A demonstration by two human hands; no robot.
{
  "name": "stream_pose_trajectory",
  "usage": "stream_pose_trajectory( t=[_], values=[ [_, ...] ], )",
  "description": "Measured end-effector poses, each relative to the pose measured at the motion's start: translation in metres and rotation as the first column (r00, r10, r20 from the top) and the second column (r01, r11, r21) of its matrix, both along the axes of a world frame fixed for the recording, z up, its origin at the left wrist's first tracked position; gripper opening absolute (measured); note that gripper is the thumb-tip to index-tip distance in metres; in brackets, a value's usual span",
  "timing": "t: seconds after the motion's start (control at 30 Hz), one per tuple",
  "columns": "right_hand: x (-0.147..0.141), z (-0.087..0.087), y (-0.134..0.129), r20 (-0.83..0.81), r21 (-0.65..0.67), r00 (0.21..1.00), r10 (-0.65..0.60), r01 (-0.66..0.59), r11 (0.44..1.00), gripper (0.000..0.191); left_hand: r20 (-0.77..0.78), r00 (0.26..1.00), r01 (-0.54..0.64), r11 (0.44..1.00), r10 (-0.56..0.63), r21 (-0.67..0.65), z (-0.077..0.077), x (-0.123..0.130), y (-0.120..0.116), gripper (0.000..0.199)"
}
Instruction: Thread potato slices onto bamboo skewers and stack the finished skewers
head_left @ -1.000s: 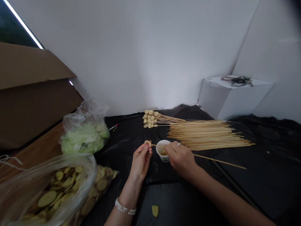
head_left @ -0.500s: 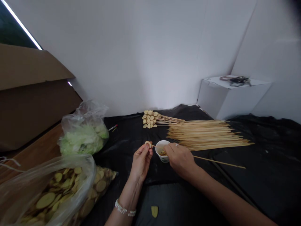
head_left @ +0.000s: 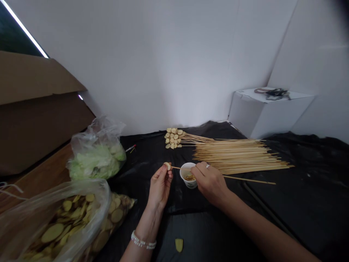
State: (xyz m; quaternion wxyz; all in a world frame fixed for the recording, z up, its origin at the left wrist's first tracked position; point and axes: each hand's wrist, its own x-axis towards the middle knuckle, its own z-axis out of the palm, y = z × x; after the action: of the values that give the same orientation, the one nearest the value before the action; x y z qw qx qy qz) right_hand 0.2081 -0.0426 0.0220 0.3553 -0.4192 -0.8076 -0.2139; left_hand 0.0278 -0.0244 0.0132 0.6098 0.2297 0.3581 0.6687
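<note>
My left hand [head_left: 160, 183] pinches a pale potato slice [head_left: 167, 166] between thumb and fingers. The tip of a long bamboo skewer [head_left: 249, 179] meets that slice; whether it passes right through I cannot tell. Closed around the skewer's middle is my right hand [head_left: 209, 181], with the thin end pointing left and the long end sticking out to the right. Below the skewer, between my hands, stands a white paper cup [head_left: 189, 184] with yellowish-brown bits inside. Behind it lie skewered potato slices [head_left: 173, 138], bunched together with their sticks pointing right.
Many bare skewers [head_left: 237, 156] lie in a wide row at right. An open plastic bag of potato slices [head_left: 65, 218] and a bag of green leaves [head_left: 95, 160] stand at left. One loose slice [head_left: 179, 245] lies in front. A white box [head_left: 272, 109] stands back right.
My left hand has shifted slightly left with the slice. The skewer has moved left too and its long end has swung up, lying more level. More of its thin end shows between my hands.
</note>
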Motion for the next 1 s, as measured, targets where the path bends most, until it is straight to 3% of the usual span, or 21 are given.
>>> stream_pose_trajectory(
  t=[0.27, 0.53, 0.83, 1.0],
  values=[
    [-0.0025, -0.0051, 0.0, 0.028, -0.015, 0.998, -0.051, 0.052, 0.999, 0.02, -0.017, 1.0, 0.011, 1.0, -0.011, -0.003, -0.0022, 0.0016, -0.0005, 0.022],
    [-0.0002, -0.0011, 0.0006, -0.039, -0.043, 0.999, 0.006, -0.008, 0.999, 0.024, -0.007, 0.999, 0.048, 0.999, -0.048, -0.013, -0.0054, 0.0058, -0.0017, 0.024],
    [-0.0009, -0.0029, 0.001, 0.027, -0.035, 0.998, -0.058, 0.059, 0.998, 0.02, -0.027, 0.998, 0.055, 0.998, -0.055, -0.006, -0.0056, 0.0055, -0.0015, 0.022],
    [-0.0011, 0.0008, -0.0004, -0.011, -0.058, 1.0, -0.011, 0.01, 0.998, 0.022, -0.038, 0.997, 0.069, 0.998, -0.069, -0.004, -0.0086, 0.0077, -0.0016, 0.024]
  ],
)
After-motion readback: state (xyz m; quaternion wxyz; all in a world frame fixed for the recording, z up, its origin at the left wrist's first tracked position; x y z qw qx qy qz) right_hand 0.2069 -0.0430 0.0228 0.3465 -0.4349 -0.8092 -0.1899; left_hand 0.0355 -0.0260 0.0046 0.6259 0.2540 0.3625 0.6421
